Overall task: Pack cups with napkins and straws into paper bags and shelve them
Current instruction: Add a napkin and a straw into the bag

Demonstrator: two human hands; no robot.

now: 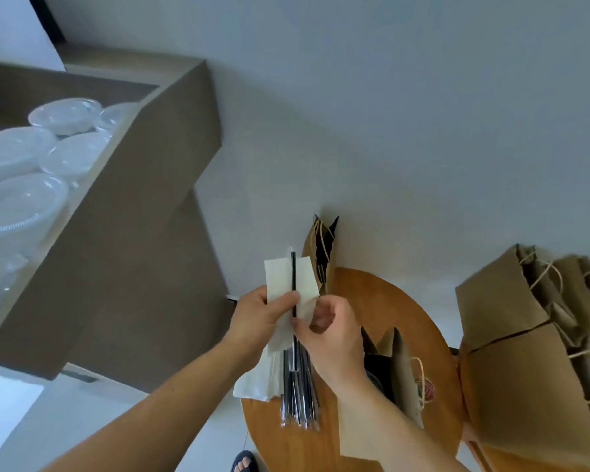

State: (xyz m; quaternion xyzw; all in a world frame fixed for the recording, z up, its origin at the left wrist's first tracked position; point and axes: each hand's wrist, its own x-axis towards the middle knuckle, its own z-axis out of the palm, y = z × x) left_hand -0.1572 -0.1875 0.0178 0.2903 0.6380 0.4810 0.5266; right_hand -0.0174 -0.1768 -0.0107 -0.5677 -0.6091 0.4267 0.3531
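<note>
My left hand (pixel 259 318) grips a white napkin (pixel 288 281) with a black wrapped straw (pixel 293 281) lying upright across it, the thumb pressing the straw. My right hand (pixel 327 330) pinches the straw and the napkin's lower edge just right of the left thumb. Both hands hover over the left edge of a round wooden table (pixel 365 291). Under them lie a pile of wrapped black straws (pixel 298 400) and a stack of napkins (pixel 256 383). An open paper bag (pixel 399 379) stands right of my right wrist; another paper bag (pixel 321 250) stands behind the napkin.
A brown shelf unit (pixel 143 206) at the left holds several clear plastic cups with lids (pixel 21 178). At the right stand a bunch of brown paper bags with twine handles (pixel 539 338). A foot in a sandal (pixel 244 463) shows at the bottom edge.
</note>
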